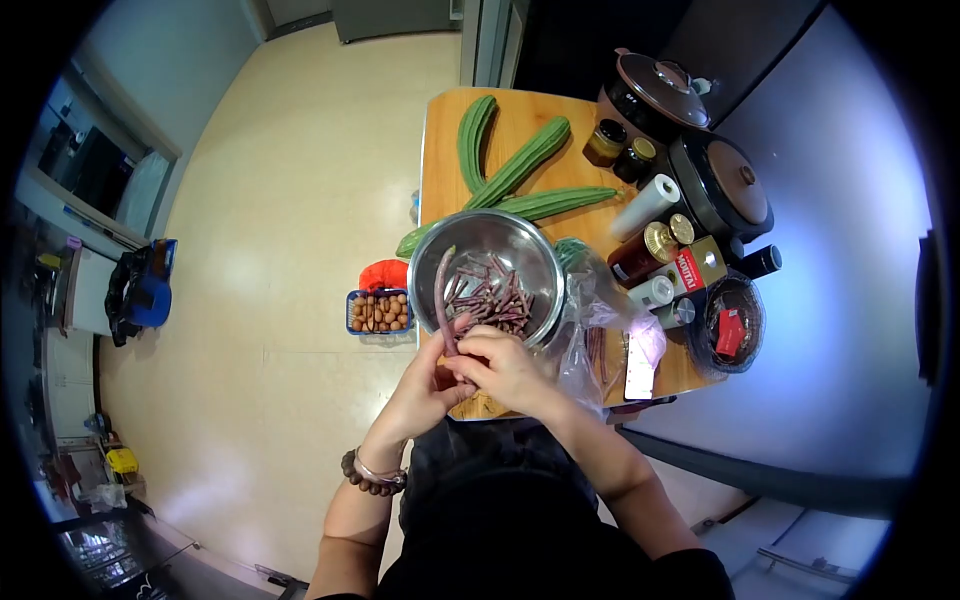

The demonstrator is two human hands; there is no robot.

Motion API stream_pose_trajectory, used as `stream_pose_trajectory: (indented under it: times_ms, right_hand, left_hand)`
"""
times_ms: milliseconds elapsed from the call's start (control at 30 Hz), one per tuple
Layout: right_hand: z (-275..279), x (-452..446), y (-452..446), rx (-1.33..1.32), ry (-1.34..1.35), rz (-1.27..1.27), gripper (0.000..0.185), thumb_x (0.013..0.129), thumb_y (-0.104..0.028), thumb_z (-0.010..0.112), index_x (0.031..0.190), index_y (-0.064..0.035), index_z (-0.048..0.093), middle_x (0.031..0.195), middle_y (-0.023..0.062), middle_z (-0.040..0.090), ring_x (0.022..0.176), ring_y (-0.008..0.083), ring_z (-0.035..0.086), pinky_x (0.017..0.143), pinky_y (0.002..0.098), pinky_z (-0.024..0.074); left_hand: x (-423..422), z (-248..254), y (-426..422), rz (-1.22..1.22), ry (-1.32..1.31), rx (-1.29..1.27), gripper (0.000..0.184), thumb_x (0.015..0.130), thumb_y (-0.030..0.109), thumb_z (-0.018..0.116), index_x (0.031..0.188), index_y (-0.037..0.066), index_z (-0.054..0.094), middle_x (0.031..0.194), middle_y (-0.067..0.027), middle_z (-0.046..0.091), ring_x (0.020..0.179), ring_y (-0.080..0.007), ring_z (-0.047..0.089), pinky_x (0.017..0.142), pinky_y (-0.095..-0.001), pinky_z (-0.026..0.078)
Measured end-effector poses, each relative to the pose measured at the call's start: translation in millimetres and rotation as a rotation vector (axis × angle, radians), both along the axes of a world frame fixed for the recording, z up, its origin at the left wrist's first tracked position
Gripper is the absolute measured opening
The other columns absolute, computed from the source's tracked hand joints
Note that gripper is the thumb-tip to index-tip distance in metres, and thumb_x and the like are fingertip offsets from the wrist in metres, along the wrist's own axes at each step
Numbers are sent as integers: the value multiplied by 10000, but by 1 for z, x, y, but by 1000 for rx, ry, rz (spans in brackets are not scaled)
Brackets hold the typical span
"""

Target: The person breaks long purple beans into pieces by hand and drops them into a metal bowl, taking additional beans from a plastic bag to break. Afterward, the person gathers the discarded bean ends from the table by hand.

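Observation:
A long purple bean [441,290] stands up between my two hands, its tip reaching over the left rim of a steel bowl [545,250]. My left hand [425,390] is closed around the bean's lower part. Fingers of my right hand [505,370] pinch the same bean close beside the left hand, at the bowl's near edge. Inside the bowl lie many short purple bean pieces [495,300]. Right of the bowl, a clear plastic bag [582,365] has more long purple beans [597,350] in or under it. The bean's lower end is hidden by my fingers.
Several ridged green gourds [525,160] lie on the wooden table [440,130] behind the bowl. Jars [605,142], bottles, a plastic-wrap roll [645,207] and cookers [720,180] crowd the right side. A phone [640,368] lies near the front edge. A basket of eggs [378,312] stands left of the table.

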State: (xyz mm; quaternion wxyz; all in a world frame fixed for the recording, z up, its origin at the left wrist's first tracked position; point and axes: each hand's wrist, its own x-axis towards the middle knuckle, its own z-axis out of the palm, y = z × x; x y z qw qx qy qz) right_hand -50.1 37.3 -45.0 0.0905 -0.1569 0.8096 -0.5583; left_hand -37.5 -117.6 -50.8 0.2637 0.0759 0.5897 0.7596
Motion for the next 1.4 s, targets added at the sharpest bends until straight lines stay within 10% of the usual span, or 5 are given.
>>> stream_pose_trajectory:
  times_ms: [167,600,800,933,1400]
  right_hand:
    - [-14,11,-9,451,488,-111,100,720,-94,603,681,-11,563,721,103,500,732,260,502,642,362,444]
    - [-14,4,3,224,810,-365,200,703,3,587,900,33,601,820,124,585,762,268,561,659,321,457]
    - [-59,-38,44,500,402,-387,194,779,-84,628,939,23,652,876,149,630,814,267,603,735,302,474]
    - [-24,-24,17,35,15,-179,228,757,-119,669,937,19,650,893,119,623,806,206,607,733,288,472]
    - [-3,-4,-5,445,463,-12,143,754,-125,631,725,9,589,776,121,530,789,299,540,693,383,447]
  left_hand:
    - [-1,-23,-8,261,-19,43,257,830,34,616,1073,-37,571,888,-43,623,806,-82,570,734,-222,467]
    - [-2,-67,-7,367,-685,422,181,899,147,533,965,-18,562,837,-91,612,796,-178,620,706,-264,531]
    - [-3,-48,-7,326,-468,190,180,906,101,515,1026,-28,550,872,-90,608,840,-176,617,725,-249,527]
    - [0,-45,2,207,-216,46,198,905,112,522,1053,-17,549,885,-67,608,827,-150,608,755,-254,501]
    - [-11,-14,-8,554,424,-368,156,773,23,677,922,-18,652,763,0,603,679,-69,536,611,-201,442]
